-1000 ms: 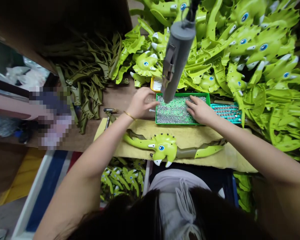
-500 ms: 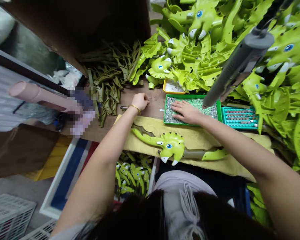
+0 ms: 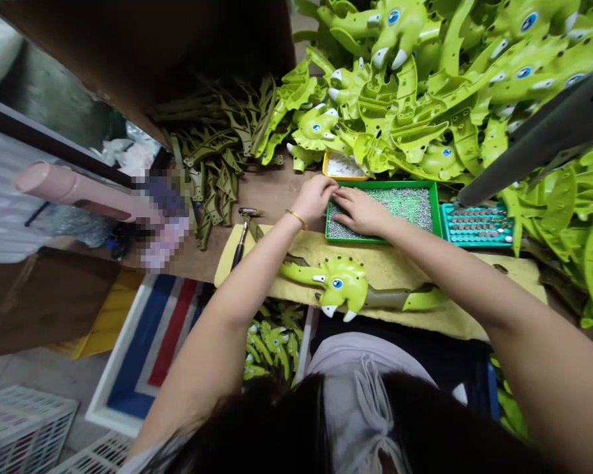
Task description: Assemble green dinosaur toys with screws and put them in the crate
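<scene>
Both hands met at the screw tray

At frame centre, the left hand (image 3: 317,197), fingers curled, touched the right hand (image 3: 360,210), which lay flat on the green tray (image 3: 437,209) of screws (image 3: 409,203).

A shallow green tray (image 3: 435,209), filled with a bed of small silvery screws (image 3: 406,204), lies flat on the brown bench at the yellow cloth's far edge, just beside a teal tray.

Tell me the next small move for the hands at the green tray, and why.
Probably pinch up a few screws and carry them to the dinosaur head. Both the left hand and the right hand meet at the near-left corner of the green tray, full of small screws, while the head lies untouched on the yellow cloth. Whether the fingers already hold any is hidden.
</scene>
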The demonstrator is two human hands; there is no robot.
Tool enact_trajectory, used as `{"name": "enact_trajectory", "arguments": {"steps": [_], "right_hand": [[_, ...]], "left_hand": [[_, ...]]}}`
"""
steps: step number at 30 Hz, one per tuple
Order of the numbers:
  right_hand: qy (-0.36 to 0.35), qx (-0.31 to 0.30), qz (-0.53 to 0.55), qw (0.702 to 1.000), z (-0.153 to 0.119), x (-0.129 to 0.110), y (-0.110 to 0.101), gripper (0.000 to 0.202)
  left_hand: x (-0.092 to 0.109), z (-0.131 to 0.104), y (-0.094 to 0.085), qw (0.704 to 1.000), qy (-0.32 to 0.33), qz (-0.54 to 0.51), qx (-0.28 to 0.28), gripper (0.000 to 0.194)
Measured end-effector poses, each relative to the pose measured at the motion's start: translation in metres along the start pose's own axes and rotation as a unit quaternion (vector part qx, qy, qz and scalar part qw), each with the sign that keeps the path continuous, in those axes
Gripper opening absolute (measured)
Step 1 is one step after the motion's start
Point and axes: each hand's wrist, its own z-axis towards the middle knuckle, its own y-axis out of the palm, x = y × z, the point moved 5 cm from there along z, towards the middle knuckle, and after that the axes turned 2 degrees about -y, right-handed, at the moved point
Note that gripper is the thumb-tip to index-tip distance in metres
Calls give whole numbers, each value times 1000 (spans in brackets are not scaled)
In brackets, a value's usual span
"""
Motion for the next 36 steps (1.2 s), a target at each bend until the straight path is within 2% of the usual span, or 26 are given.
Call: {"name": "enact_trajectory", "arguments": {"steps": [2,5,8,10,12,15,18,21,24,26,27,29,31,33,34,36], "right_hand": [[-24,-16,8,1000,-6,-2,-2,55],[-25,-16,-7,1000,-34,12,-14,41],[10,35,-39,999,-52,31,-27,45],[42,58,-27,997,-47,34,-26,49],[57,38,0,998,-29,26,-15,57],[14,-33,43,998,-6,-2,2,59],[-49,-82,83,992,-18,-16,2,53],[-35,-101,53,993,-58,8,-15,52],[55,-82,14,995,-88,45,-31,59],[111,-81,27,990,-91,53,-31,74],[122,-87,40,988,-86,48,-27,81],[99,-103,66,987,-68,22,-15,89],[46,-119,93,987,-48,-12,-3,89],[1,-128,107,986,-38,-35,4,81],[-21,-129,102,986,-38,-40,5,75],[-50,-122,71,989,-51,-34,2,63]], "left_hand": [[-3,3,1,1000,-25,5,4,19],[-22,4,7,997,-69,17,-12,8],[-34,2,16,996,-81,23,-15,9],[-37,1,20,996,-83,33,-14,13],[-36,1,24,995,-81,46,-18,15],[-34,1,25,995,-76,64,-28,17],[-34,1,23,994,-73,72,-35,17],[-37,2,22,993,-82,73,-32,17],[-41,2,23,992,-96,81,-24,19],[-41,2,24,991,-98,90,-21,21],[-40,1,25,991,-96,95,-21,22],[-39,1,26,990,-90,104,-21,23],[-39,0,26,990,-84,112,-22,24],[-40,0,26,990,-80,116,-24,23],[-41,0,25,990,-79,117,-25,22],[-43,0,23,990,-79,117,-25,21]]}}
